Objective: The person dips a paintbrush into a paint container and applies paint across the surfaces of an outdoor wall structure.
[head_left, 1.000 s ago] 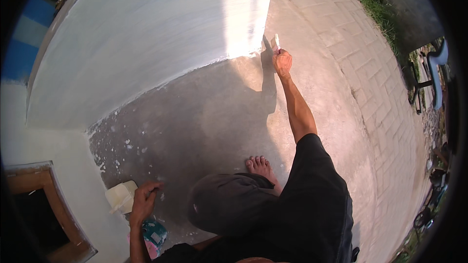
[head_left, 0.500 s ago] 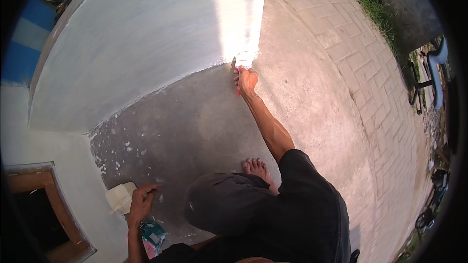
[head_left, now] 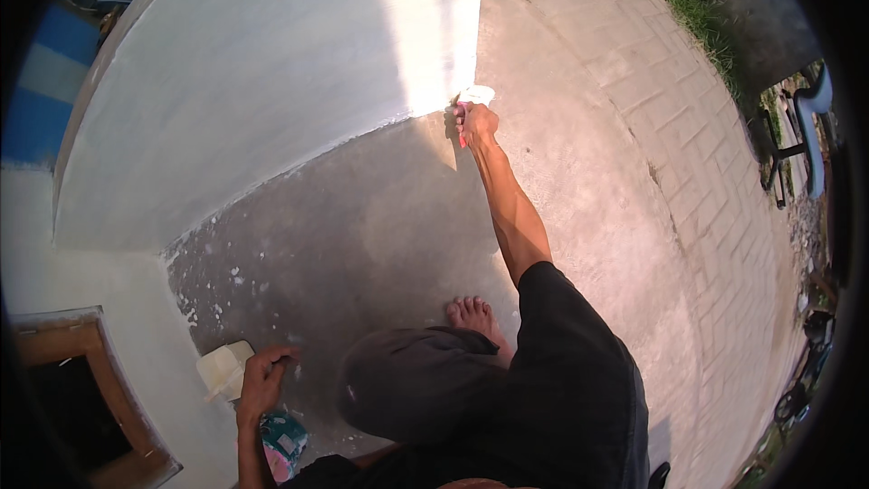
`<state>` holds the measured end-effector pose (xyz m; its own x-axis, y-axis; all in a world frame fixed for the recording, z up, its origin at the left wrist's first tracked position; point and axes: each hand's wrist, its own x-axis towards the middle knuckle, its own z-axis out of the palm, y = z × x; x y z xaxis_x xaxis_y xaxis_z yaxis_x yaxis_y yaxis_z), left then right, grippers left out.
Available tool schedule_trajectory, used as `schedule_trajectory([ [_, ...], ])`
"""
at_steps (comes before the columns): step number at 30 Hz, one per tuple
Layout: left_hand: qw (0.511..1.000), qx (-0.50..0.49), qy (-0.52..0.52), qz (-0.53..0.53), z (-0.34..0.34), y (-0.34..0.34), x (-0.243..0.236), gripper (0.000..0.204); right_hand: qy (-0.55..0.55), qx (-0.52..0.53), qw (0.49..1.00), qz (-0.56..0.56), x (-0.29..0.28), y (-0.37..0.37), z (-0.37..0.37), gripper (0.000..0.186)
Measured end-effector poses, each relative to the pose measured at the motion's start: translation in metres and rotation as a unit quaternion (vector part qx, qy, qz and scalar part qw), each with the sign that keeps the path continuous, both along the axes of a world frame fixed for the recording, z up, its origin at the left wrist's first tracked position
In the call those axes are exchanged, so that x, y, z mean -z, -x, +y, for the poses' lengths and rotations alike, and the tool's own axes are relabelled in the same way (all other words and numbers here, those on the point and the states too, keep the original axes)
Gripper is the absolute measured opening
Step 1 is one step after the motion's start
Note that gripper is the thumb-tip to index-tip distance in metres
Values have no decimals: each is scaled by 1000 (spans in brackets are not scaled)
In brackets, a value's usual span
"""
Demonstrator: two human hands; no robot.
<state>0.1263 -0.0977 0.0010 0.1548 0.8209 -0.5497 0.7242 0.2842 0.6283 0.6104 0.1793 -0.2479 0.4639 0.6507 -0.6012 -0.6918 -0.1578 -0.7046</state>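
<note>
My right hand reaches out to the far end of the pale wall, closed round a paintbrush. Its red handle pokes out below my fingers, and its white-looking head, washed out by sunlight, is at the foot of the wall's corner edge. My left hand hovers low on the left, fingers loosely bent and apart, with nothing visible in them. Beside it sits a cream plastic container, partly behind that hand. Below lies a green and pink package, partly covered by my forearm.
Grey concrete floor carries white paint spatters near the left wall. A wood-framed opening is low on the left. My bare foot stands in the middle. Herringbone paving runs along the right, with a blue chair beyond it.
My right hand has moved slightly right and away from me with the paintbrush, round to the wall's corner edge. My left hand has barely shifted, its fingers bent a little more.
</note>
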Motion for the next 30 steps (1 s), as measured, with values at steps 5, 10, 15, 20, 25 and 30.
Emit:
schedule_trajectory([
  [5,1000,-15,-21,-8,-6,9,-4,36,2,-70,998,9,-11,41,1,15],
  [10,1000,1,-18,-6,-7,5,-5,36,-32,2,999,-3,1,-3,-8,18],
  [15,1000,-1,-22,-18,-6,9,0,36,-43,-171,981,81,21,12,-4,22],
  [20,1000,1,-14,21,-6,-2,-15,35,-12,12,1000,5,0,24,-11,20],
  [25,999,16,-28,-6,-6,3,-5,36,92,183,976,-70,4,16,6,27],
  [30,1000,-14,-5,-2,-7,1,-17,36,139,120,954,-237,3,17,-1,36],
])
